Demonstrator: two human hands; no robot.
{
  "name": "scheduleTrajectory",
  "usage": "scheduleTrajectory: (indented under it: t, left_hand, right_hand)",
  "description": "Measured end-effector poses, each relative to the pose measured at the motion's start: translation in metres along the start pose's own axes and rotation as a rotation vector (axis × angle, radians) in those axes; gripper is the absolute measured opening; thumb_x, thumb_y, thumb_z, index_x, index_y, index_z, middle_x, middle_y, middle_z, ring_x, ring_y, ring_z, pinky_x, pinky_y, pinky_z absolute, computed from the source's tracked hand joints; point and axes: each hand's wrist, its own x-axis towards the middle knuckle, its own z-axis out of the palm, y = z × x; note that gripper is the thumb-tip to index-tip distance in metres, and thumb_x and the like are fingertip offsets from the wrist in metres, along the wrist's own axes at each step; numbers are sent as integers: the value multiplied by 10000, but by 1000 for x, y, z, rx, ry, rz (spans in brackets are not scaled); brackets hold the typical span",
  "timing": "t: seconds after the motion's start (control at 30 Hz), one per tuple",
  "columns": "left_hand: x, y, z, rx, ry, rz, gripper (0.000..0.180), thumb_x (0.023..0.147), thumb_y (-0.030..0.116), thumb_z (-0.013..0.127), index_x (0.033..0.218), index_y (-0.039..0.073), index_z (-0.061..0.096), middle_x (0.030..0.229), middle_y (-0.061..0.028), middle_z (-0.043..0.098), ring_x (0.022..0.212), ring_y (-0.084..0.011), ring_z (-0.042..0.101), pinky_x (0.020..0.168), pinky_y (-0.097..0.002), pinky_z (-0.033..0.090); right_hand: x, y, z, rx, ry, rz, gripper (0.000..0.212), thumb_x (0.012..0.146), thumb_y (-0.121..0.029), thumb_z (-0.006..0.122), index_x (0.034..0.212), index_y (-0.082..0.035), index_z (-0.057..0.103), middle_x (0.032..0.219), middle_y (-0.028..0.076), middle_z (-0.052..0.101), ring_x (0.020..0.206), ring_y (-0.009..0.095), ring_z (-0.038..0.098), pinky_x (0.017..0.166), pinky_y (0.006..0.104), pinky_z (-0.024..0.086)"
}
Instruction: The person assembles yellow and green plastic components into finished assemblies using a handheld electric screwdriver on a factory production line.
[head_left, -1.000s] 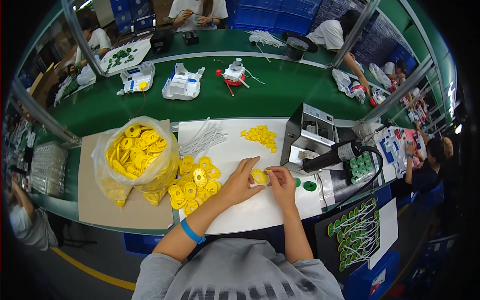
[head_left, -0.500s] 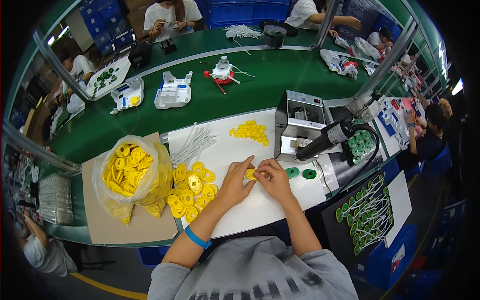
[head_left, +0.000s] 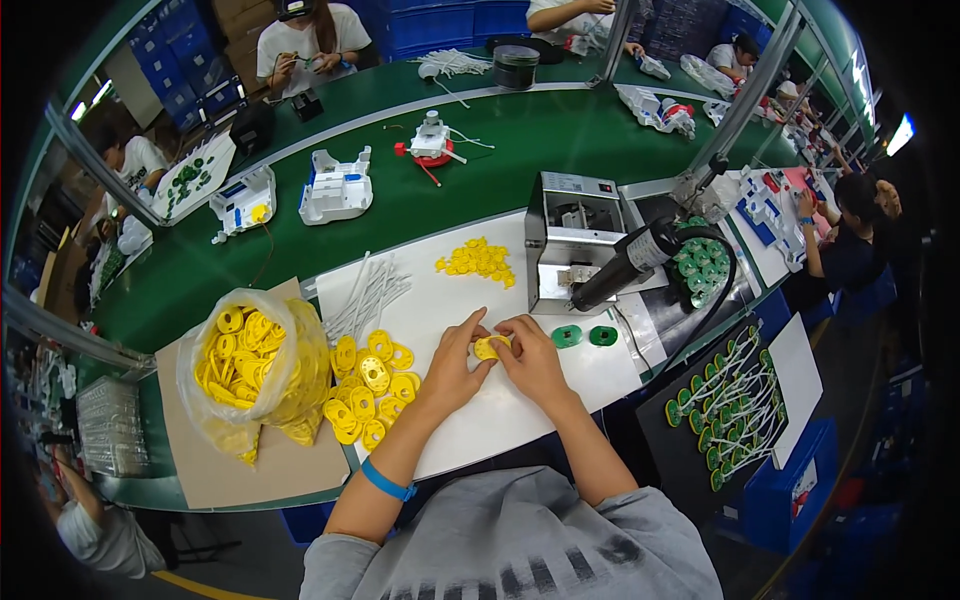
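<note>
Over the white work sheet, my left hand and my right hand together hold a small yellow plastic disc. The left fingers grip its left side and the right fingertips close on its right edge. Both hands are closed on it; part of the disc is hidden by fingers. To the left lies a loose pile of yellow oval plates with holes. Right of my right hand rest two green oval pieces. Beyond my hands lies a heap of small yellow parts, beside a bundle of white wires.
A clear bag full of yellow plates stands on cardboard at left. A metal bench machine and a black cylindrical device stand at right. Green boards with white wires lie lower right. White housings sit on the green bench.
The view has shifted slightly, moving the bench items leftward in it. My hands still hold the yellow disc; my right fingers now cover less of it.
</note>
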Motion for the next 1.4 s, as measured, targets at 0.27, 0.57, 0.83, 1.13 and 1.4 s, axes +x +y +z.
scheduleTrajectory:
  t: [0.27,0.57,0.83,1.13,1.4]
  left_hand:
    - [-2,0,-2,30,-21,-50,797,788,31,766,1494,28,395,1130,-155,628,1099,-317,561,991,-396,470]
    - [-9,-9,-6,52,2,21,785,779,34,758,1479,8,403,1125,-162,611,1089,-329,554,999,-401,458]
    - [-14,-11,-10,70,13,37,797,767,39,761,1480,0,406,1134,-158,604,1091,-332,551,1001,-402,457]
    - [-18,-16,-16,71,20,70,804,766,41,765,1484,0,404,1129,-159,605,1082,-338,551,989,-405,459]
    - [-23,-6,-18,75,-11,141,780,782,35,761,1482,24,417,1118,-149,620,1082,-333,560,981,-405,451]
  right_hand:
    - [-15,7,-50,-346,407,-13,139,897,-126,741,969,-16,694,795,113,668,643,245,659,565,330,500]
    - [-29,21,-47,33,161,179,235,928,-172,727,1064,13,678,899,93,701,737,193,681,632,292,531]
    - [-26,-3,-35,650,-11,439,229,1025,-157,591,1216,-44,644,942,8,667,719,95,647,595,236,528]
    - [-27,13,-10,510,-98,269,320,994,-67,616,1314,-43,607,909,-16,582,731,47,573,604,171,418]
    - [-22,-2,2,648,-104,293,120,924,8,691,1041,28,678,882,26,664,750,46,595,683,187,492]
